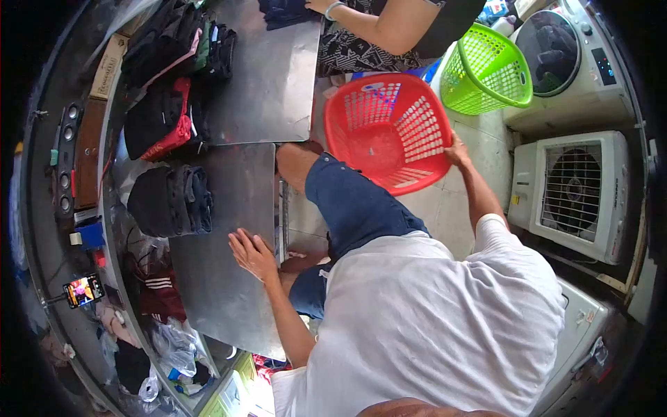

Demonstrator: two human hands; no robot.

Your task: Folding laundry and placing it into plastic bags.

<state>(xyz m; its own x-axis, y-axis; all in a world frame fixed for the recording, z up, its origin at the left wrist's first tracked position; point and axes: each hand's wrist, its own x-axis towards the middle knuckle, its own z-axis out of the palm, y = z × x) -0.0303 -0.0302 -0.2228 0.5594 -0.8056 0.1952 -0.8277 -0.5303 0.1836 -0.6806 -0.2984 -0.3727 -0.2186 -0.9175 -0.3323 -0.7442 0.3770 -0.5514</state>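
Note:
My right hand [456, 151] grips the right rim of a red plastic laundry basket [372, 143]. The basket has perforated sides, tilts towards me, and no clothes show inside it. Palm down near the edge of the metal table [229, 281], my left hand [255, 256] holds nothing. Beyond its fingertips stands a stack of folded dark trousers and denim [169, 200]. Further along the table is a folded pile with black and red garments [164, 122].
A co-worker's hand [318, 5] touches dark cloth [286, 13] at the far table end. More folded clothes [177, 41] lie nearby. At right are a green basket [484, 73], a front-loading machine [547, 52] and an air cooler [573, 193]. A lit phone [83, 291] is mounted at left.

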